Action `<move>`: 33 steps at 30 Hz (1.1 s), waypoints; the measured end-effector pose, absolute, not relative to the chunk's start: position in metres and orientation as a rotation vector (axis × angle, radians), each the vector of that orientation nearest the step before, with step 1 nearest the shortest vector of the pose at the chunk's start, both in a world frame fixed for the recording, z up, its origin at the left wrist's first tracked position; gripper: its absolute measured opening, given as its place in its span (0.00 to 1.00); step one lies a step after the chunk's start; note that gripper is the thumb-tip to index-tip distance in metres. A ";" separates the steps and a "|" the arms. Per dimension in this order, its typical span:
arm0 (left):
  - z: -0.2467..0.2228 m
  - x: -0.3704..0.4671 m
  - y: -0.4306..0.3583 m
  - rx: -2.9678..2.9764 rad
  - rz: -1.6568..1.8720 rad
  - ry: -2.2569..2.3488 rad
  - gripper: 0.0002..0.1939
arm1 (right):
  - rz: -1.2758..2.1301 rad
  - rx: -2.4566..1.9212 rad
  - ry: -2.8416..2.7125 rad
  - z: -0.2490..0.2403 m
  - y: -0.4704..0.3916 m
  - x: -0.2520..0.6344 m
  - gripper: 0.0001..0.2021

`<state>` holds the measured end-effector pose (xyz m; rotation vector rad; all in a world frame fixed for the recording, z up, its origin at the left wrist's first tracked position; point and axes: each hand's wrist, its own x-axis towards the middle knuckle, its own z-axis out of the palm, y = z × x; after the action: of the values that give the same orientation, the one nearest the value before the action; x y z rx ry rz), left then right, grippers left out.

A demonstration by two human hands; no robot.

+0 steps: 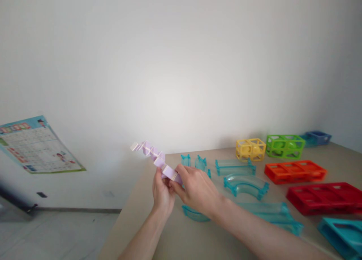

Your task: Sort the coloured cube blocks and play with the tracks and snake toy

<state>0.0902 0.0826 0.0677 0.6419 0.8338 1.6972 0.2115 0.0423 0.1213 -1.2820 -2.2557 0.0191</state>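
While both hands are working close together above the table (135, 214), a lilac-and-white jointed strip (159, 162) is slanting from between them toward the far left, its zigzag blocks standing out against the pale wall (169, 71). The left hand (164, 196) is gripping the strip's near end from below and the left, its thumb pressing up against a block; some of its fingers are hiding behind the strip and the other hand. The right hand (198, 186) is reaching in from the right and pinching the same end between thumb and bent forefinger, its remaining fingers curling under, partly out of sight.

To the right of the hands, see-through teal pieces are lying on the tabletop: two small ones (186, 160) (201, 162) are resting at the far side, a straight channel (235, 167) is sitting beside them, and a curved channel (247, 180) is lying nearer. Another curved piece (196, 214) is showing below the right hand, and the right forearm is partly covering longer teal pieces (268, 211).

Farther right, yellow (250, 150) and green (285, 146) frames are standing near the wall, while orange (283, 176) and red (325, 203) frames are lying nearer. On the left, a printed poster (42, 148) is hanging.
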 end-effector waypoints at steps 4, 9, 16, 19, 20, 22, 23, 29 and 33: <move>0.071 0.089 0.081 0.587 1.649 0.740 0.19 | -0.015 -1.302 -2.287 0.119 0.045 0.214 0.09; 0.076 0.093 0.077 0.677 1.619 0.796 0.23 | -0.062 -1.318 -2.341 0.118 0.051 0.218 0.13; 0.074 0.089 0.078 0.698 1.493 0.758 0.25 | -0.024 -1.292 -2.305 0.113 0.059 0.222 0.13; 0.073 0.084 0.079 0.761 1.463 0.626 0.23 | 0.070 -1.308 -2.222 0.114 0.066 0.228 0.13; 0.074 0.082 0.080 0.787 1.468 0.591 0.22 | 0.101 -1.314 -2.189 0.115 0.069 0.231 0.12; 0.075 0.081 0.080 0.835 1.485 0.556 0.21 | 0.159 -1.307 -2.132 0.119 0.076 0.239 0.12; 0.076 0.081 0.080 0.860 1.485 0.553 0.21 | 0.188 -1.288 -2.113 0.121 0.079 0.244 0.12; 0.068 0.087 0.082 0.978 1.428 0.610 0.15 | 0.257 -1.086 -2.128 0.127 0.093 0.266 0.10; 0.060 0.086 0.087 1.032 1.460 0.662 0.20 | 0.244 -1.068 -2.176 0.125 0.093 0.269 0.13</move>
<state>0.0861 0.0869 0.0596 1.0320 0.6621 1.4601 0.2686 0.0926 0.1254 -1.0681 -2.1764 0.2443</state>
